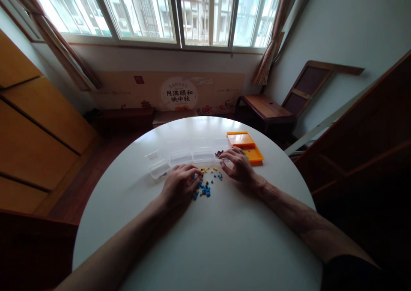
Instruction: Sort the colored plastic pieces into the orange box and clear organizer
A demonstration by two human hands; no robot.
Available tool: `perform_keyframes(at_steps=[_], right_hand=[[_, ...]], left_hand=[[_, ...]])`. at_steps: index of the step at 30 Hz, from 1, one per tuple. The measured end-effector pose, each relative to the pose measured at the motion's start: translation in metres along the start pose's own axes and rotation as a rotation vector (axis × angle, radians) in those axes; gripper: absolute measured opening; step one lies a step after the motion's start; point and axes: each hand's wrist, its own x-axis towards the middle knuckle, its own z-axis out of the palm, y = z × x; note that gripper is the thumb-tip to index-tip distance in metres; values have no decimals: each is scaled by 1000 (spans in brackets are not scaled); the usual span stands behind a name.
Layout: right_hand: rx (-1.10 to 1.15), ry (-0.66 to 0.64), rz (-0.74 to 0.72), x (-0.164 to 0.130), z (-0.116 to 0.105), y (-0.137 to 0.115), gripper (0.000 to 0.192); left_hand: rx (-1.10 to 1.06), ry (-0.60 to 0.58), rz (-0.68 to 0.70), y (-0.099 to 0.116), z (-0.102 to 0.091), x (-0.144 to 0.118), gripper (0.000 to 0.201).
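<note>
Head view: a round white table (224,248) is seen from above, with both bare forearms laid across it. A scatter of small beads (205,184) is spread on the tabletop between the two hands; most are bright blue and gathered in a loose clump, while a few yellow ones and some darker ones are strewn just beyond. Each piece is tiny, and its exact shape cannot be made out.

The left hand (179,184) is rested palm down at the left edge of the scatter, its fingers curled together and bent toward the blue pieces; whether anything is pinched cannot be told. The right hand (236,164) is placed at the right of the scatter, fingers slightly spread and arched, the fingertips touching the table near a small dark heap by the clear boxes; whether a piece is held cannot be told.

A row of clear plastic boxes (188,156) is set just behind the hands, lids open. An orange tray (245,145) is laid beside the right hand, further back.

On the floor below the window (144,12), a long cardboard panel (167,91) is leaned against the wall. Chinese characters are printed on its pale round emblem, readable as 月满颐和 above 映中秋. A small red mark at its left is too small to be read.
</note>
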Motion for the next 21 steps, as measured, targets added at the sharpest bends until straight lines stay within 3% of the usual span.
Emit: perform_keyframes(at_steps=[21], right_hand=[[31,-35,-13,1,-4,-6,14]], left_hand=[[-42,-35,-59,4,-5,0,17]])
